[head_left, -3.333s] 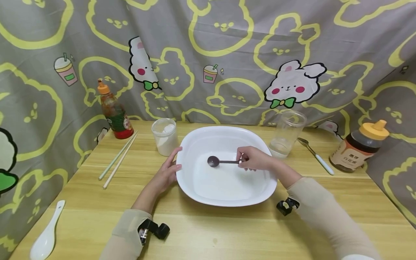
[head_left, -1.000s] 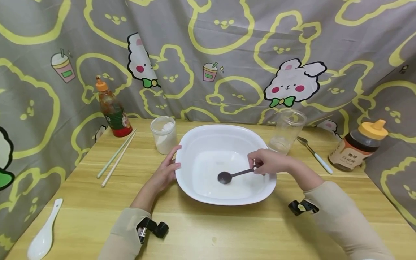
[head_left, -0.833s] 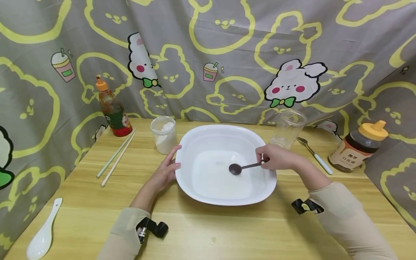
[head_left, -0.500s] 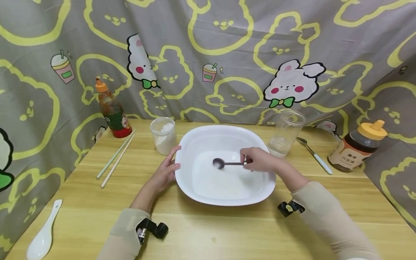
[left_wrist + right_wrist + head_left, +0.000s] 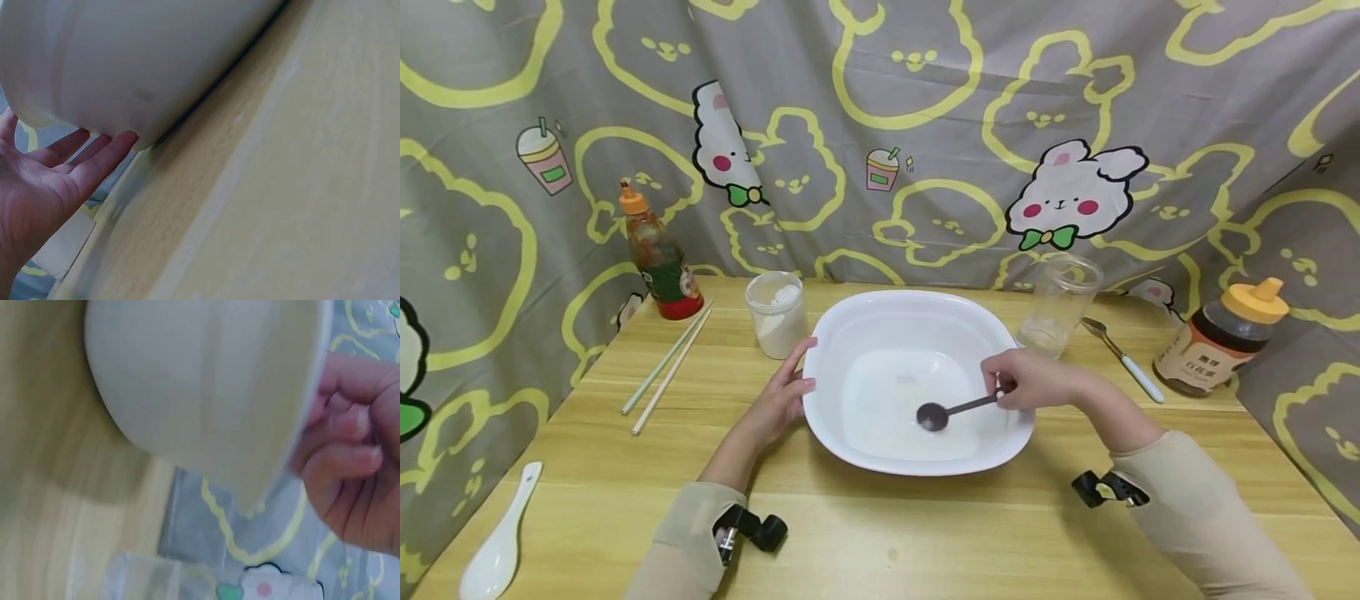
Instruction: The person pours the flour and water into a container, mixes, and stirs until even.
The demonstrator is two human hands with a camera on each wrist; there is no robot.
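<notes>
Left hand (image 5: pixel 782 402) lies flat, fingers straight, against the outer wall of the white dish (image 5: pixel 850 321), steadying it on the worktop (image 5: pixel 880 533). Just right of those fingers, inside the dish, the dark spoon (image 5: pixel 951 410) dips its bowl into the thin pale liquid. Further right, the right hand (image 5: pixel 1033 379) pinches the spoon's handle over the near rim. To stir well, I'd judge: keep the spoon low, circles gentle, the left palm firm so nothing slops.
</notes>
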